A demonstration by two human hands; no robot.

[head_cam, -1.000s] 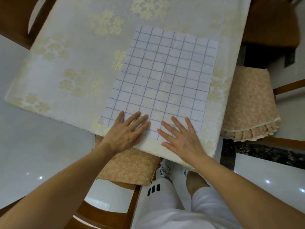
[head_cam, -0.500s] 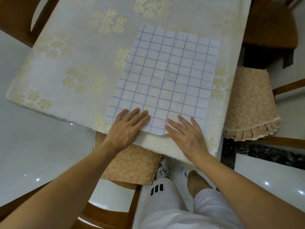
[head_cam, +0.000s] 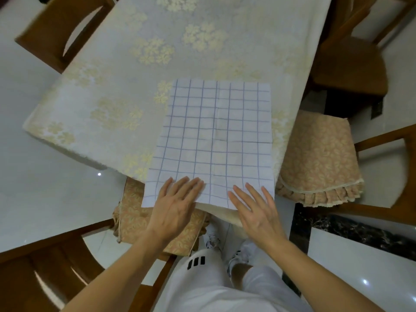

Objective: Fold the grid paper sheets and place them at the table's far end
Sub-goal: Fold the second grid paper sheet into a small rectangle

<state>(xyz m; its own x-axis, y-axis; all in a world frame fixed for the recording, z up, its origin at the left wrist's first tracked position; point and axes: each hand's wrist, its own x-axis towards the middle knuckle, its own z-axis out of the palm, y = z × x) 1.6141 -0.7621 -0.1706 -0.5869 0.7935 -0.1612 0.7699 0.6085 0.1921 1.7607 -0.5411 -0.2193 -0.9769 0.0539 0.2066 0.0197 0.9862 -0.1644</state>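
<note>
The surface [head_cam: 112, 91] is covered by a pale cloth with a gold flower pattern, and most of it, above all the far half, is left bare, so ample room is offered for sliding a folded sheet away toward the far end. Wooden chairs are set around it; a cushioned chair [head_cam: 319, 158] is drawn up close to the right edge and another cushion [head_cam: 139, 221] is seen under the near edge, so little slack is left at those sides.

The grid paper sheet [head_cam: 216, 136] is laid flat and unfolded at the near right corner of the surface, with creases visible along its middle. Its near edge is carried slightly beyond the surface's near edge, probably so that the edge can be lifted from below for the fold. Its right edge runs close to the surface's right edge.

The left hand [head_cam: 173, 208] is laid flat on the sheet's near left part, fingers straight and close together, nothing being gripped. The right hand [head_cam: 256, 210] is held with fingers straight and slightly spread over the near right corner; whether it is pressed down or held just above cannot be told. By this placing the sheet is judged to be steadied before its first fold.
</note>
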